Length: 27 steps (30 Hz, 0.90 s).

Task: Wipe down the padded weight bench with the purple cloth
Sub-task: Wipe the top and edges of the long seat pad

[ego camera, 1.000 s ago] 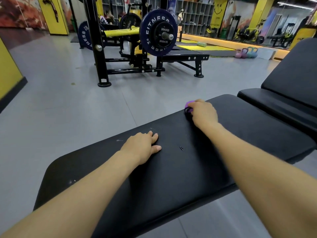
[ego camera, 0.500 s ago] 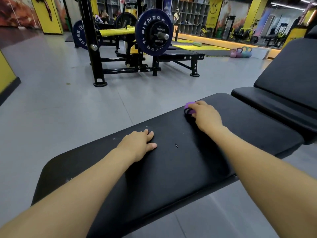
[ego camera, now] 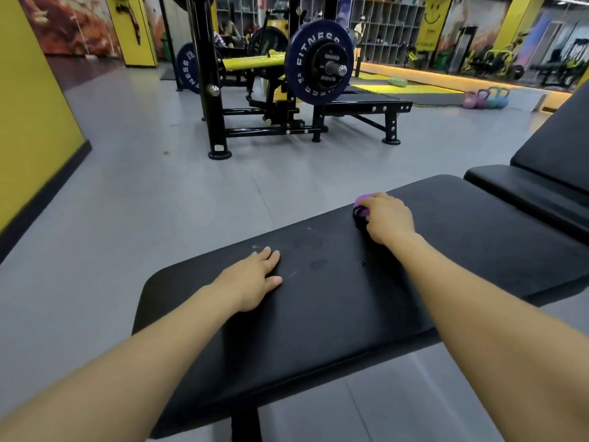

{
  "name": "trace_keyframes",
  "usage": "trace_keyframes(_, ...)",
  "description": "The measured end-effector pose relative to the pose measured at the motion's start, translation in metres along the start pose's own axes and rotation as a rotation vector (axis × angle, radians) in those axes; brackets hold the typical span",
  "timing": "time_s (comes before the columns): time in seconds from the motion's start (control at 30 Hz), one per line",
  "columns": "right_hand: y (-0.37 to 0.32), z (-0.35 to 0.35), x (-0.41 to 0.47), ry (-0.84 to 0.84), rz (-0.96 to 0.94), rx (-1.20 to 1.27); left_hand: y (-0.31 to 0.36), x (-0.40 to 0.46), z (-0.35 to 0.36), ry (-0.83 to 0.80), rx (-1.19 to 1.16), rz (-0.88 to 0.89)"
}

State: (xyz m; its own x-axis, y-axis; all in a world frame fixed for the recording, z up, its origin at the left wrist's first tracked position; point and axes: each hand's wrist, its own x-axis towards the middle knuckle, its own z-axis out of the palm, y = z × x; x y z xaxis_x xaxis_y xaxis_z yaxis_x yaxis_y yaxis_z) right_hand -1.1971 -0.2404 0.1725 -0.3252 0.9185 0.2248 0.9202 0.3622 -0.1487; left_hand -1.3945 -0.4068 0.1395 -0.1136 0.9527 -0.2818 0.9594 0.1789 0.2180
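The crumpled purple cloth (ego camera: 361, 202) is gripped by the right hand (ego camera: 387, 218) near the far edge of the black padded weight bench (ego camera: 318, 314), seemingly for wiping; the left hand (ego camera: 255, 275) is laid flat, fingers straight, likely as bracing.

two bare forearms reach into view from the bottom corners, with no sleeve showing on either up to the frame's edge. the left hand (ego camera: 251, 279) and the right hand (ego camera: 387, 218) wear no gloves. no watch, band or ring shows on the wrists or on the fingers (ego camera: 271, 255) that can be seen. the right hand's fingertips are hidden from the camera.
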Motion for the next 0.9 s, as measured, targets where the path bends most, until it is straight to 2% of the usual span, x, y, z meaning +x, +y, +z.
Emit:
trace_keyframes(0.17,-0.106,0.04,-0.041,-0.088,-0.433,0.142,0.002,0.0,0.005,0.037,0.0,0.009)
trace_keyframes(0.23,-0.106,0.036,-0.039,-0.17,-0.485,0.159,0.002,-0.002,0.004,0.046,0.001,0.009)
trace_keyframes(0.33,-0.054,0.019,-0.015,-0.175,-0.401,0.082,-0.001,-0.001,0.002,0.039,-0.015,0.001)
trace_keyframes(0.4,-0.016,0.008,-0.002,-0.083,-0.203,0.073,-0.001,0.0,0.001,0.032,-0.016,-0.004)
trace_keyframes(0.47,-0.013,0.009,0.0,-0.001,-0.037,0.06,-0.001,0.001,0.003,0.036,-0.02,-0.003)
trace_keyframes(0.5,-0.025,0.015,-0.003,0.024,-0.013,0.052,-0.001,0.002,0.003,0.038,-0.022,-0.002)
trace_keyframes(0.57,-0.063,0.032,-0.016,0.035,-0.098,0.081,0.0,0.002,0.003,0.04,-0.008,-0.002)
trace_keyframes(0.63,-0.1,0.044,-0.033,-0.027,-0.289,0.117,0.0,0.001,0.001,0.046,0.005,-0.004)
trace_keyframes(0.73,-0.104,0.037,-0.032,-0.151,-0.439,0.137,0.002,-0.002,0.0,0.045,-0.003,-0.004)
trace_keyframes(0.8,-0.073,0.028,-0.02,-0.164,-0.4,0.105,0.001,-0.003,0.0,0.043,-0.016,-0.005)
trace_keyframes(0.9,-0.013,0.013,-0.006,-0.029,-0.146,0.101,0.001,-0.001,-0.001,0.031,-0.027,-0.012)
